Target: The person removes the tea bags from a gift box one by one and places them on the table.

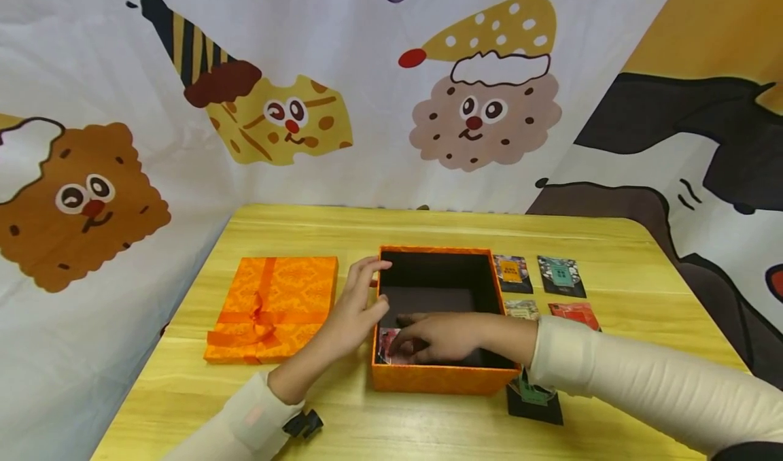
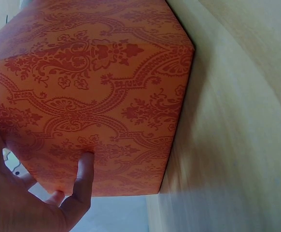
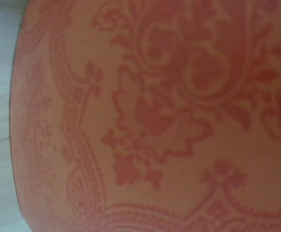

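Observation:
An open orange patterned gift box (image 1: pixel 437 381) with a dark inside stands on the table. My left hand (image 1: pixel 357 308) steadies its left side, fingers spread at the wall and rim; in the left wrist view a fingertip (image 2: pixel 86 159) presses the patterned wall (image 2: pixel 106 106). Reaching over the right rim, my right hand (image 1: pixel 443 338) is down inside the box. Its curled fingers hold a small pink-red packet (image 1: pixel 387 344) at the near left corner. Only the box's outer wall (image 3: pixel 155 121) fills the right wrist view, with the hand itself hidden there.
The box's orange lid (image 1: pixel 296 284), with a ribbon bow, lies to the left. Right of the box are small packets: a dark one with an orange label (image 1: pixel 512 272), one with a teal label (image 1: pixel 561 275), a red one (image 1: pixel 575 313) and others partly under the right arm.

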Motion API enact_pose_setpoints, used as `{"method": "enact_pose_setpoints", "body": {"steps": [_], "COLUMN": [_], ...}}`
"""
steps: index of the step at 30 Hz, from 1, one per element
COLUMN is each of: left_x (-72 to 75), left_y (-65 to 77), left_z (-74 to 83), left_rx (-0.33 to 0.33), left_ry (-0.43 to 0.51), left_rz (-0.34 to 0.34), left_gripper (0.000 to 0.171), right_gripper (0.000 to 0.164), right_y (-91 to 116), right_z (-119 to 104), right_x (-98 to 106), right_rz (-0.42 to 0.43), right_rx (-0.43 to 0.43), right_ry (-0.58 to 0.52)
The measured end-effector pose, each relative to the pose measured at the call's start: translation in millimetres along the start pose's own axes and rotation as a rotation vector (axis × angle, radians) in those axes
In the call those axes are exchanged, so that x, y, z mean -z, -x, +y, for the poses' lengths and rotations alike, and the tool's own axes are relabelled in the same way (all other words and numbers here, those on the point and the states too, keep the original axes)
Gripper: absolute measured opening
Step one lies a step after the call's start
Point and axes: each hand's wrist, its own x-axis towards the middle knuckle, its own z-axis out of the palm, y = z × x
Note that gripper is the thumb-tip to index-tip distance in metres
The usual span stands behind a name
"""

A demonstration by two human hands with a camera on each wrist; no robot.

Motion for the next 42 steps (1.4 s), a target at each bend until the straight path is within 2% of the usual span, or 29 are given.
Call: {"method": "enact_pose_setpoints", "body": {"steps": [3,5,9,13,16,20,24,27,33,37,42], "left_x": [0.5,0.5,0.6,0.5,0.2,0.1,0.2,0.3,0.4,0.0,0.1], "left_y": [0.2,0.2,0.5,0.5,0.2,0.2,0.4,0.4,0.7,0.3,0.1], "left_z": [-0.4,-0.7,-0.8,-1.2,-1.4,-1.2,-1.3,-1.3,-0.4,-0.9,-0.8], "left_rx": [0.007,0.011,0.016,0.015,0.014,0.008,-0.001,-0.001,0.007,0.007,0.004], "left_ry": [-0.007,-0.008,-0.002,0.003,0.007,0.014,0.013,0.008,0.004,0.001,-0.005], "left_rz": [-0.007,-0.011,-0.011,-0.009,-0.010,-0.008,-0.003,-0.003,-0.006,-0.004,0.001], "left_gripper": [0.058,0.058,0.058,0.057,0.057,0.057,0.057,0.058,0.058,0.058,0.058], "right_gripper": [0.037,0.037,0.035,0.026,0.020,0.013,0.004,0.012,0.026,0.032,0.024], "right_y": [3,4,5,4,2,0,-1,0,2,5,6], "right_z": [-2,-4,-5,-4,-1,1,2,2,4,4,3], "right_x": [-1,-2,-2,-3,-3,-1,2,4,8,10,9], "right_rz": [-0.078,-0.097,-0.075,-0.013,0.041,0.123,0.225,0.314,0.434,0.473,0.490], "right_rx": [0.019,0.024,0.022,0.073,0.073,0.026,0.016,-0.006,-0.055,-0.060,-0.012], "right_ry": [0.033,0.069,0.149,0.174,0.103,-0.010,-0.048,-0.108,-0.327,-0.423,-0.455]}}
